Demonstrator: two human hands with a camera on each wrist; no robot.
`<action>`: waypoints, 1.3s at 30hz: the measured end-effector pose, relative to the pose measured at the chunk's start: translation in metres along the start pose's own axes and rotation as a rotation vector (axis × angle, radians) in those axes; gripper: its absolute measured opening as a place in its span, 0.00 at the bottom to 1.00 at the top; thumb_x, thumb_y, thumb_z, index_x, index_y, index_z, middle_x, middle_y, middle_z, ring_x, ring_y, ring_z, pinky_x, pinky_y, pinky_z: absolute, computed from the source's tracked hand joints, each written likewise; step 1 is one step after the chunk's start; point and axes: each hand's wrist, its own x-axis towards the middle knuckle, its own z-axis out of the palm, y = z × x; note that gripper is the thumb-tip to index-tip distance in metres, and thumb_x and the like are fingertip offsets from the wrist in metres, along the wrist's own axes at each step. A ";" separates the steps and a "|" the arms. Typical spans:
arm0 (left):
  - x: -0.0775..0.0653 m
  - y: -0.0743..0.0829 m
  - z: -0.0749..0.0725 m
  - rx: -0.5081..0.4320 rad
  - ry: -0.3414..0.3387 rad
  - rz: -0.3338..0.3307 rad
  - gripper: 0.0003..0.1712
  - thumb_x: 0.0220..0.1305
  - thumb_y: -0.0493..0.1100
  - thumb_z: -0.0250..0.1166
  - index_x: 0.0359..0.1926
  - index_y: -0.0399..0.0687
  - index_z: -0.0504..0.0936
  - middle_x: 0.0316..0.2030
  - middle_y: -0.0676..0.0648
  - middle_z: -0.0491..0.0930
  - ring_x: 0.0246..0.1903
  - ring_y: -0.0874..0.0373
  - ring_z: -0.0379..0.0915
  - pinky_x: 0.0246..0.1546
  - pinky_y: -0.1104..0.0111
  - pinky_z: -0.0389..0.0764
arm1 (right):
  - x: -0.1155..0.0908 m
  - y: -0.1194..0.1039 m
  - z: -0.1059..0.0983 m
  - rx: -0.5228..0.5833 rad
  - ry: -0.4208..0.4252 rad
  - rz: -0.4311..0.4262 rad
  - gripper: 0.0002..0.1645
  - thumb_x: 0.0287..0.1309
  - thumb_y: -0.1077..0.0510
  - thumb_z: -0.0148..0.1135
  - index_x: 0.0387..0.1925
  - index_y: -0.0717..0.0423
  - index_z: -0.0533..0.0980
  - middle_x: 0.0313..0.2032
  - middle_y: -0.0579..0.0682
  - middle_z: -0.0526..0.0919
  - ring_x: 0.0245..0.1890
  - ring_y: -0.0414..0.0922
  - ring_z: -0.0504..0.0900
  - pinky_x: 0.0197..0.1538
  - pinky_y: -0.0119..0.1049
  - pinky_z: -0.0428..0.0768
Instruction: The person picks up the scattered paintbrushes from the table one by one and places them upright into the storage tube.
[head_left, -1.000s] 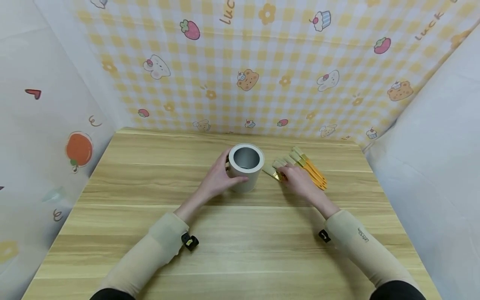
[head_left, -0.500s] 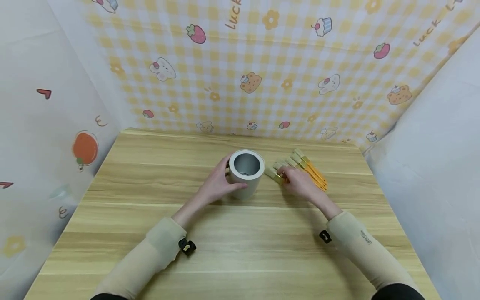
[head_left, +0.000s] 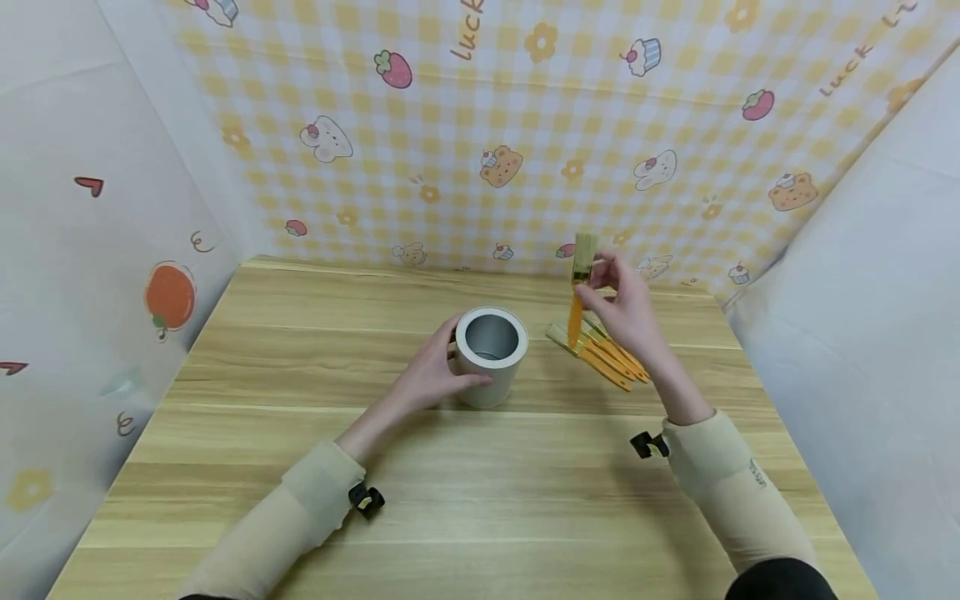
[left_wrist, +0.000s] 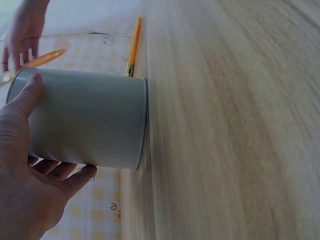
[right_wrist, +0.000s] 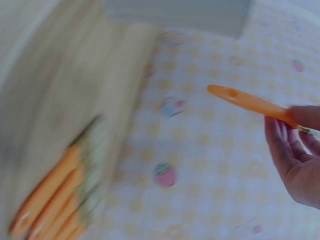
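Observation:
My left hand point(head_left: 429, 372) grips a grey cylindrical can point(head_left: 486, 382) with a thick pale rim, thumb on the near side and fingers round the back. The can stands upright on the table, its dark hollow facing up. Over the table to its right, my right hand point(head_left: 628, 307) pinches a paintbrush point(head_left: 575, 321) near its metal band. Its pale bristles point up and the orange handle hangs down. In the right wrist view the handle point(right_wrist: 245, 101) sticks out from thumb and fingers. Several more paintbrushes point(head_left: 603, 369) lie side by side below this hand.
The wood-grain table point(head_left: 480, 483) meets a yellow checked cloth backdrop point(head_left: 360, 192) at the back. White sheets hang at the left point(head_left: 67, 275) and right point(head_left: 847, 317) sides.
My right hand has lifted one paintbrush off the table and turned it bristles up, moving up and back. The left hand stays on the can.

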 end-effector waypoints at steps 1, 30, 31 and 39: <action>0.000 0.000 0.000 0.000 -0.002 0.002 0.60 0.49 0.49 0.84 0.78 0.54 0.58 0.71 0.47 0.69 0.71 0.49 0.67 0.68 0.52 0.79 | 0.002 -0.007 0.001 0.058 0.025 -0.012 0.27 0.65 0.70 0.64 0.62 0.65 0.67 0.40 0.53 0.76 0.39 0.39 0.79 0.36 0.22 0.86; -0.003 -0.005 -0.002 -0.063 -0.077 -0.001 0.60 0.52 0.50 0.82 0.79 0.64 0.55 0.73 0.52 0.66 0.72 0.51 0.66 0.70 0.46 0.75 | -0.003 -0.030 0.075 -0.054 -0.097 -0.201 0.13 0.65 0.62 0.69 0.49 0.58 0.77 0.38 0.54 0.88 0.39 0.47 0.89 0.48 0.46 0.90; -0.003 -0.005 -0.002 -0.063 -0.078 0.003 0.60 0.52 0.50 0.82 0.79 0.63 0.55 0.73 0.52 0.66 0.72 0.51 0.66 0.70 0.46 0.75 | -0.003 -0.029 0.076 -0.070 -0.095 -0.209 0.13 0.65 0.62 0.69 0.48 0.57 0.77 0.38 0.54 0.88 0.40 0.48 0.89 0.49 0.47 0.89; -0.002 -0.004 -0.005 -0.063 -0.079 -0.005 0.60 0.52 0.50 0.83 0.79 0.62 0.55 0.72 0.51 0.66 0.72 0.49 0.66 0.71 0.46 0.75 | -0.003 -0.022 0.079 -0.142 -0.070 -0.215 0.10 0.66 0.60 0.68 0.47 0.59 0.79 0.41 0.54 0.89 0.44 0.50 0.89 0.52 0.50 0.88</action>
